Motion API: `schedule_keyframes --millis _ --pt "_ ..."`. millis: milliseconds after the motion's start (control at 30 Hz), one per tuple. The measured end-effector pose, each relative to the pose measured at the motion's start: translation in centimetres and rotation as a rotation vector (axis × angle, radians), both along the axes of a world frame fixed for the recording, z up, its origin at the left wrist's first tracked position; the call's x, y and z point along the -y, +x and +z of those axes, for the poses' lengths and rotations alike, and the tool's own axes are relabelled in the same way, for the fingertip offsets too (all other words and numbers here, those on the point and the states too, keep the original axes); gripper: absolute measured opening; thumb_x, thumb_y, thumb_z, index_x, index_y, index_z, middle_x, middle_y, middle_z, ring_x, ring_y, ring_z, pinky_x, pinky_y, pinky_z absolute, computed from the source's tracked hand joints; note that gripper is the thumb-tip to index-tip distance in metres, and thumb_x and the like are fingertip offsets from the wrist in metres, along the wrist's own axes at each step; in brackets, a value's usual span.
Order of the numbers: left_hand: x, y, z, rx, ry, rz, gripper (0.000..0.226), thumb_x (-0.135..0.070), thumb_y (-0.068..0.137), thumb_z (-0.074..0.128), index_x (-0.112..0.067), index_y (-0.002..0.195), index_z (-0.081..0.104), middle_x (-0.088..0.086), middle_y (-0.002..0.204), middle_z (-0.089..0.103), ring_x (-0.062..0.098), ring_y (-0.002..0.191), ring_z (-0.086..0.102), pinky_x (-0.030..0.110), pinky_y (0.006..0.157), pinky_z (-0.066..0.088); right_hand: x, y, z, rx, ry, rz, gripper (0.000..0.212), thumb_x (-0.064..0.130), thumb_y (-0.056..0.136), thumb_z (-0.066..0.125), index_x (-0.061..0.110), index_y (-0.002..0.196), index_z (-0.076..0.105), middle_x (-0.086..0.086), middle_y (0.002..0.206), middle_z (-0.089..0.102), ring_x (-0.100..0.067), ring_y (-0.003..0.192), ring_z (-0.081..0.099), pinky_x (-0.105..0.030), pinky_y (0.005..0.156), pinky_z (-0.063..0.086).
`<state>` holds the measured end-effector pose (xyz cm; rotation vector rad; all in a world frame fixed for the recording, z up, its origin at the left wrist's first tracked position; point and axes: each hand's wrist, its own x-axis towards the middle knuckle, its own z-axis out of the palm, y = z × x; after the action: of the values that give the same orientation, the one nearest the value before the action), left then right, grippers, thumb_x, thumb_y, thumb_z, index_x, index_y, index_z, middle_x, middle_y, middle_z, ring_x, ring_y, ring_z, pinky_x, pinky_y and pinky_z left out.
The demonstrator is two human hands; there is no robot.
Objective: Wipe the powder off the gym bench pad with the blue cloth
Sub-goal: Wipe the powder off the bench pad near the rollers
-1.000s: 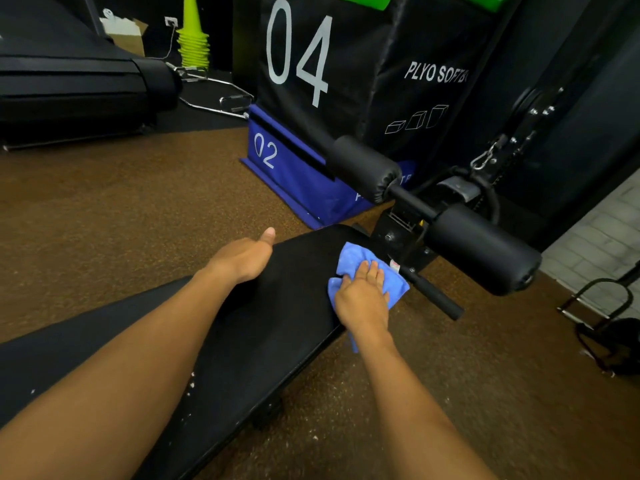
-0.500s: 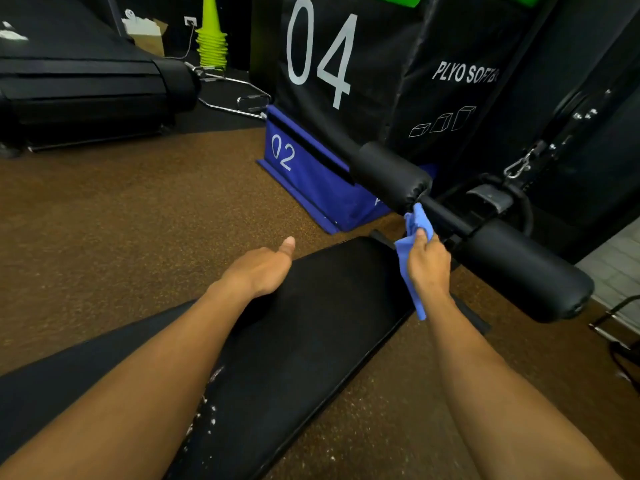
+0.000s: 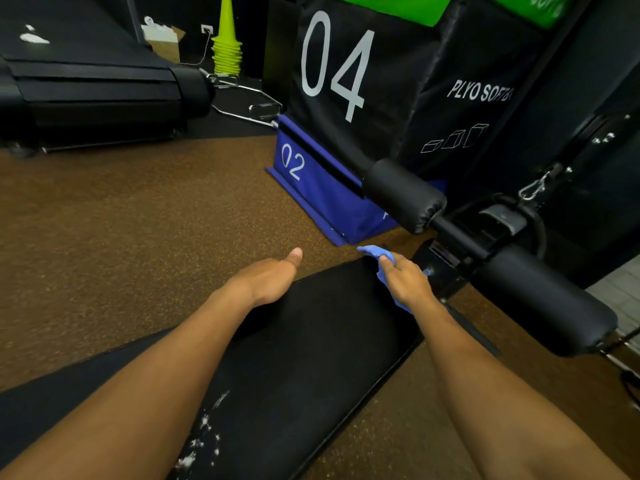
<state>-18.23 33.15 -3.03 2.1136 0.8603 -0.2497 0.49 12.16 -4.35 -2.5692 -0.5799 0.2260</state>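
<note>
Clinging in white flecks near me, the powder streaks the bench pad, firm and flat, I judge. Farther up, my left hand rests open on the pad's edge, thumb out. At the far end my right hand bunches the blue cloth, soft and light, best gathered in the palm. Beyond stand foam rollers.

Both bare forearms run up from bottom of frame toward centre. Left hand at mid-frame lies palm down, fingers straight, thumb pointing up. Right hand, just right of centre, knuckles up, fingers curled round crumpled blue cloth.
</note>
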Motion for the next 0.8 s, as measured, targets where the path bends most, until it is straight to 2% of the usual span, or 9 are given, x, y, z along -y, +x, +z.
schedule_keyframes --millis 67,133,200,333,433,533,633,733,800 --pt "-0.1 -0.1 -0.1 0.01 -0.012 0.015 0.098 -0.083 0.085 0.012 -0.016 0.143 0.054 0.006 0.158 0.042 0.028 0.146 0.036 0.05 0.12 0.025 -0.3 -0.2 0.3 0.004 0.005 0.072 0.034 0.039 0.105 0.035 0.036 0.125 0.062 0.01 0.116 0.062 -0.018 0.119 0.054 -0.05 0.11 0.033" --pt "-0.3 -0.1 -0.2 0.023 -0.028 0.025 0.099 -0.084 0.083 0.012 -0.017 0.142 0.055 0.006 0.157 0.044 0.028 0.145 0.038 0.05 0.119 0.026 -1.4 -0.2 0.2 0.04 -0.001 0.168 0.032 0.035 0.104 0.037 0.037 0.122 0.064 0.013 0.125 0.062 -0.013 0.121 0.052 -0.049 0.111 0.031" --pt "-0.4 -0.3 -0.4 0.035 -0.042 0.038 0.101 -0.086 0.081 0.012 -0.017 0.141 0.057 0.007 0.155 0.046 0.028 0.143 0.041 0.05 0.119 0.027 -3.4 -0.5 -0.3 0.083 -0.05 0.238 0.032 0.035 0.103 0.039 0.032 0.121 0.066 0.007 0.131 0.063 -0.017 0.128 0.052 -0.049 0.111 0.031" --pt "-0.5 -0.9 -0.5 0.107 -0.092 0.131 0.114 -0.092 0.066 0.013 -0.014 0.132 0.063 0.01 0.144 0.058 0.03 0.133 0.053 0.051 0.114 0.035 -7.5 -3.9 -1.8 0.081 -0.155 0.378 0.039 0.041 0.103 0.036 0.027 0.126 0.065 0.0 0.133 0.065 -0.021 0.131 0.05 -0.048 0.115 0.02" --pt "-0.8 -1.4 -0.6 0.209 -0.155 0.217 0.099 -0.084 0.082 0.02 -0.011 0.132 0.064 0.015 0.141 0.06 0.033 0.131 0.055 0.05 0.113 0.036 -9.0 -8.1 -1.3 0.062 -0.125 0.507 0.038 0.04 0.105 0.035 0.032 0.124 0.066 -0.001 0.127 0.069 -0.022 0.126 0.054 -0.046 0.115 0.021" --pt "-1.1 -2.2 -0.6 0.237 -0.156 0.217 0.081 -0.072 0.096 0.023 -0.012 0.125 0.069 0.009 0.137 0.062 0.028 0.128 0.056 0.041 0.111 0.037 -10.0 -12.1 -0.1 -0.008 -0.074 0.582 0.035 0.037 0.106 0.037 0.03 0.124 0.066 -0.006 0.127 0.068 -0.025 0.125 0.051 -0.042 0.112 0.026" --pt "-2.0 -3.5 -1.0 0.232 -0.153 0.238 0.082 -0.071 0.096 0.022 -0.009 0.119 0.07 0.012 0.129 0.067 0.028 0.123 0.059 0.043 0.111 0.04 -11.6 -15.1 -0.1 -0.002 -0.081 0.656 0.037 0.041 0.105 0.036 0.026 0.114 0.068 -0.006 0.124 0.069 -0.025 0.123 0.056 -0.046 0.109 0.027" --pt "-2.9 -5.2 -1.3 0.246 -0.158 0.284 0.084 -0.076 0.092 0.023 -0.01 0.109 0.073 0.012 0.117 0.071 0.028 0.112 0.064 0.044 0.107 0.044 -12.9 -17.1 -0.6 0.02 -0.113 0.707 0.038 0.045 0.104 0.033 0.027 0.115 0.065 -0.003 0.127 0.067 -0.024 0.122 0.057 -0.049 0.109 0.026" --pt "-3.4 -6.3 -1.4 0.25 -0.164 0.312 0.077 -0.073 0.095 0.024 -0.013 0.101 0.073 0.009 0.109 0.072 0.025 0.105 0.066 0.042 0.104 0.045 -13.4 -18.1 -0.9 0.022 -0.13 0.726 0.04 0.047 0.103 0.032 0.028 0.117 0.064 -0.003 0.127 0.067 -0.024 0.123 0.056 -0.049 0.107 0.026"
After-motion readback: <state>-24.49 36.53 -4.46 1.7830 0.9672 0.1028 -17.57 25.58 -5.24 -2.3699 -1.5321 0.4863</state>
